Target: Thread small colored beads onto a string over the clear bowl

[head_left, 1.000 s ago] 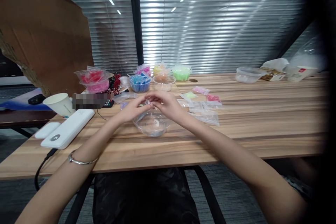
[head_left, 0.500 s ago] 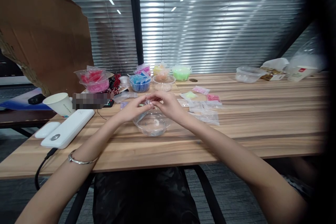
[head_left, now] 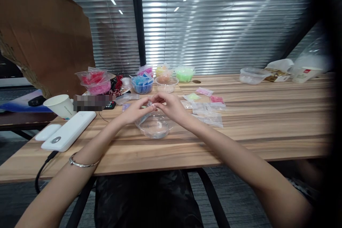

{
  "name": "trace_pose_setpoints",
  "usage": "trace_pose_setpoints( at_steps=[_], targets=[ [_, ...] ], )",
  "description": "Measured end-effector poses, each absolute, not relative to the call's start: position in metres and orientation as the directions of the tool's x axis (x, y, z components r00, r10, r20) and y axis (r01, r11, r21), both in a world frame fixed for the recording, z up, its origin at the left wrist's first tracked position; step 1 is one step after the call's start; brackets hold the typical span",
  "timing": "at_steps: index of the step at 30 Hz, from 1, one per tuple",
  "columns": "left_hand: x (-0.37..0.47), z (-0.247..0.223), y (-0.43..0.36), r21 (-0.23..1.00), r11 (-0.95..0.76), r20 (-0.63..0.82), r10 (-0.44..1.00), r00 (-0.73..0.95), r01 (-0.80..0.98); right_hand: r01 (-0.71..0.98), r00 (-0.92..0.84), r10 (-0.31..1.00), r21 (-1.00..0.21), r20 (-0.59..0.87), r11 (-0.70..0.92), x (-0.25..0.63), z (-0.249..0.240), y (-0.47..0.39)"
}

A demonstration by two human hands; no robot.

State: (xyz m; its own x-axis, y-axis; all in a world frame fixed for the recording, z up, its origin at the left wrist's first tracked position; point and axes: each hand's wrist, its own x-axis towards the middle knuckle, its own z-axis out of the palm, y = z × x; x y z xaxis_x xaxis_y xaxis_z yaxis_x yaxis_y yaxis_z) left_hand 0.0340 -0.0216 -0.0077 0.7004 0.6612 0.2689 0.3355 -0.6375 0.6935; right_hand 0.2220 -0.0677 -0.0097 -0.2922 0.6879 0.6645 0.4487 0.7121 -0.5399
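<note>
My left hand [head_left: 137, 109] and my right hand [head_left: 169, 106] meet at the fingertips, both closed in a pinch. Between them is a small clear plastic bag [head_left: 145, 117], largely covered by the fingers, with a hint of green near the left fingertips. Right below stands a clear round plastic bowl [head_left: 156, 128], its far rim hidden by the hands. To the right of my right hand lie small bags with green [head_left: 192, 96], pink [head_left: 204, 91] and red [head_left: 217, 99] contents, along with flat clear bags [head_left: 210, 118].
Along the back stand tubs of blue [head_left: 142, 84], green [head_left: 185, 74] and pink [head_left: 97, 86] bags, plus a clear tub [head_left: 167, 84]. A paper cup [head_left: 60, 106] and white power bank [head_left: 70, 131] sit at left. Another clear container [head_left: 252, 76] is at far right.
</note>
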Motion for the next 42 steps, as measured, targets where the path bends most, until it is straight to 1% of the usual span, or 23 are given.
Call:
trace_pose_setpoints(
  at_steps=[8,18,23,26,32,37,40,42],
  targets=[
    [0.0343,-0.0077,-0.021,0.682,-0.659,0.296,0.646,0.704,0.318,0.461,-0.322,0.646,-0.481,0.693,0.746,0.2233,-0.0087,-0.0648],
    [0.0338,-0.0115,-0.0172,0.7,-0.643,0.297,0.658,0.692,0.31,0.446,-0.327,0.654,-0.498,0.683,0.744,0.2223,-0.0091,-0.0664],
    [0.0338,-0.0101,-0.0203,0.716,-0.634,0.298,0.657,0.693,0.293,0.459,-0.302,0.645,-0.486,0.702,0.744,0.2221,-0.01,-0.0654],
    [0.0338,-0.0086,-0.0225,0.725,-0.621,0.287,0.665,0.69,0.297,0.454,-0.293,0.655,-0.501,0.697,0.737,0.2216,-0.0101,-0.0657],
    [0.0339,-0.0082,-0.0229,0.721,-0.618,0.287,0.678,0.676,0.314,0.44,-0.335,0.674,-0.523,0.658,0.73,0.221,-0.0078,-0.0688],
    [0.035,-0.0067,-0.0249,0.714,-0.629,0.304,0.674,0.673,0.307,0.454,-0.28,0.685,-0.536,0.672,0.712,0.2174,-0.0064,-0.071],
    [0.0353,-0.0063,-0.0248,0.699,-0.642,0.33,0.68,0.655,0.315,0.393,-0.229,0.692,-0.585,0.685,0.709,0.2155,-0.0057,-0.0729],
    [0.0349,-0.0066,-0.0237,0.682,-0.656,0.344,0.677,0.651,0.323,0.362,-0.24,0.694,-0.601,0.678,0.712,0.2159,-0.0052,-0.0742]
  ],
)
